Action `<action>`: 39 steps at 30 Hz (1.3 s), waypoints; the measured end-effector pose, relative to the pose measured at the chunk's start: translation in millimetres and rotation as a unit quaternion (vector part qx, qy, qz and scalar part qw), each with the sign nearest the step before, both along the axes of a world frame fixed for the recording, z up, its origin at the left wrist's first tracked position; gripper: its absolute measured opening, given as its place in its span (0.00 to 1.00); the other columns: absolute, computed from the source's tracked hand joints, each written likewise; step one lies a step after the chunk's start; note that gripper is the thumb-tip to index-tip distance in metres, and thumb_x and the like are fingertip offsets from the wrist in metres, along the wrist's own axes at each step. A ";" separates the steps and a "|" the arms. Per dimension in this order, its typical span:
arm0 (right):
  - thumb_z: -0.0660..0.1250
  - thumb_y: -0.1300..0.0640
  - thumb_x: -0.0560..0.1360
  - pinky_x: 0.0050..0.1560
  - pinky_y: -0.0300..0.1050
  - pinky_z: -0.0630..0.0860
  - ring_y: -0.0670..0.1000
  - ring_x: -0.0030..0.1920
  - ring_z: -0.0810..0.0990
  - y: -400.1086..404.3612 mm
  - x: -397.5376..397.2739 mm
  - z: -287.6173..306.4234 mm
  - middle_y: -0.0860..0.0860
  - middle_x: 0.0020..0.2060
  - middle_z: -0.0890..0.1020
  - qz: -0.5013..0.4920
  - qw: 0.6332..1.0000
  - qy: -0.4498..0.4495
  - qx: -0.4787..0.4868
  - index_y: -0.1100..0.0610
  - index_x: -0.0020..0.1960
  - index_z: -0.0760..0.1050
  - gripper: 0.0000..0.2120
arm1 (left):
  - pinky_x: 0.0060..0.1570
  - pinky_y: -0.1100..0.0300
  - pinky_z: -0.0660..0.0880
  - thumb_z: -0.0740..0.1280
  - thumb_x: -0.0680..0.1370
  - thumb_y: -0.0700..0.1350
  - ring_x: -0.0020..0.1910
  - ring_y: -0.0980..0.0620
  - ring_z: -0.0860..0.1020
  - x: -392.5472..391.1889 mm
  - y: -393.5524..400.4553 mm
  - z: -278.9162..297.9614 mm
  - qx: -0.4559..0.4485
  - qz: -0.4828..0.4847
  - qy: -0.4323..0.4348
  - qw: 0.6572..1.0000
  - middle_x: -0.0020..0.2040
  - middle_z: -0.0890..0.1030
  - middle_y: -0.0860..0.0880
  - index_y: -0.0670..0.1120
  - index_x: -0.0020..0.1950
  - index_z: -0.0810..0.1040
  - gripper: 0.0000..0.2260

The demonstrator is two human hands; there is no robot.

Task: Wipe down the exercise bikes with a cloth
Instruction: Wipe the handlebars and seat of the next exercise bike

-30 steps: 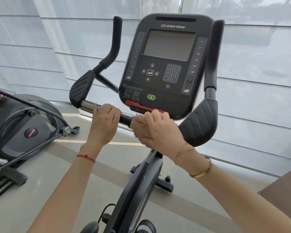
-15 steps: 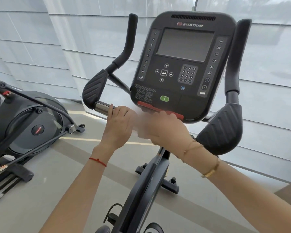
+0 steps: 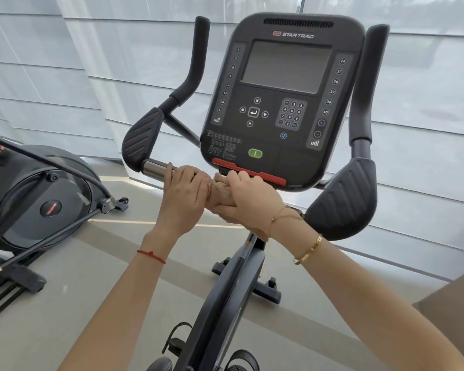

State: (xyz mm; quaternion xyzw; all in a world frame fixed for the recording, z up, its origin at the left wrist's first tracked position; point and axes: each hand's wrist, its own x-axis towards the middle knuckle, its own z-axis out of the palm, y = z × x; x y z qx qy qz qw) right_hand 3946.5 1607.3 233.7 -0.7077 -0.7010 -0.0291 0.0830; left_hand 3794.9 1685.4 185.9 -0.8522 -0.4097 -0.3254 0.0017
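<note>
Both hands grip handlebar (image 3: 156,168); right fingers (image 3: 239,180) enclose cloth (image 3: 221,192).

Under the bare left hand (image 3: 184,195) and the bare right hand (image 3: 248,198), hidden: the middle part of the black horizontal handlebar with a chrome section (image 3: 156,168). Mostly covered by the right hand: the tan terry cloth (image 3: 221,192), only a bunched part visible between both hands. Cut off by the bottom edge: the black pedals with straps (image 3: 176,341) and the lower dark frame of the exercise bike (image 3: 225,303). Cut off by the left edge: the dark grey elliptical machine (image 3: 38,199). Cut off at the right edge: a brown flat surface (image 3: 456,311), not possible to identify. Too small to read: the white warning text (image 3: 223,148) on the black console (image 3: 284,103).
</note>
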 end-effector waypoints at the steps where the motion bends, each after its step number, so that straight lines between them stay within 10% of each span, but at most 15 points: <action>1: 0.64 0.34 0.72 0.44 0.51 0.78 0.54 0.44 0.73 -2.2 2.7 -3.4 0.52 0.50 0.73 0.004 0.999 -0.025 0.019 0.55 0.59 0.66 0.28 | 0.74 0.42 0.52 0.46 0.81 0.48 0.57 0.48 0.71 0.2 -0.8 0.9 -0.001 0.002 0.005 1.000 0.51 0.75 0.49 0.47 0.52 0.75 0.18; 7: 0.77 0.46 0.65 0.33 0.45 0.63 0.51 0.36 0.61 -45.4 41.1 -24.1 0.55 0.42 0.75 0.026 0.967 -0.173 0.186 0.58 0.55 0.70 0.27 | 0.73 0.41 0.54 0.44 0.80 0.49 0.56 0.46 0.71 4.8 -5.3 3.6 -0.004 0.027 0.021 0.999 0.51 0.76 0.47 0.46 0.52 0.75 0.20; 12: 0.49 0.36 0.76 0.40 0.49 0.70 0.55 0.41 0.68 -39.1 26.0 -2.3 0.56 0.51 0.74 0.027 0.993 -0.093 0.071 0.58 0.60 0.67 0.28 | 0.71 0.38 0.56 0.46 0.79 0.47 0.55 0.43 0.72 11.3 -9.5 3.7 0.002 0.047 0.020 0.999 0.50 0.76 0.45 0.44 0.49 0.76 0.19; 17: 0.57 0.35 0.78 0.48 0.53 0.72 0.60 0.46 0.74 -0.8 7.4 4.1 0.56 0.55 0.74 0.029 0.999 0.022 -0.037 0.57 0.59 0.66 0.25 | 0.68 0.35 0.61 0.45 0.79 0.48 0.53 0.40 0.74 9.2 -10.6 6.7 0.016 0.051 0.046 0.997 0.49 0.78 0.43 0.42 0.48 0.77 0.22; 26: 0.73 0.49 0.68 0.39 0.49 0.70 0.55 0.42 0.71 -49.6 37.7 -3.9 0.54 0.49 0.76 0.126 0.952 -0.204 0.189 0.54 0.64 0.70 0.27 | 0.60 0.39 0.66 0.43 0.77 0.46 0.57 0.39 0.72 22.2 -19.9 9.0 -0.021 0.075 0.031 0.996 0.52 0.79 0.43 0.43 0.50 0.78 0.24; 32: 0.61 0.51 0.75 0.53 0.62 0.71 0.60 0.54 0.73 -73.5 84.7 -16.0 0.55 0.57 0.75 0.201 0.960 -0.147 0.126 0.51 0.73 0.56 0.28 | 0.68 0.33 0.59 0.43 0.79 0.47 0.65 0.41 0.70 61.0 -71.3 14.5 -0.031 0.000 -0.030 0.999 0.56 0.79 0.44 0.42 0.58 0.77 0.24; 39: 0.47 0.52 0.80 0.47 0.50 0.71 0.53 0.47 0.67 -132.7 133.2 4.6 0.50 0.56 0.76 0.152 0.947 -0.159 0.233 0.47 0.68 0.71 0.22 | 0.74 0.38 0.48 0.41 0.79 0.49 0.67 0.48 0.69 100.7 -113.7 12.4 -0.045 0.003 -0.023 0.999 0.60 0.76 0.50 0.48 0.60 0.75 0.25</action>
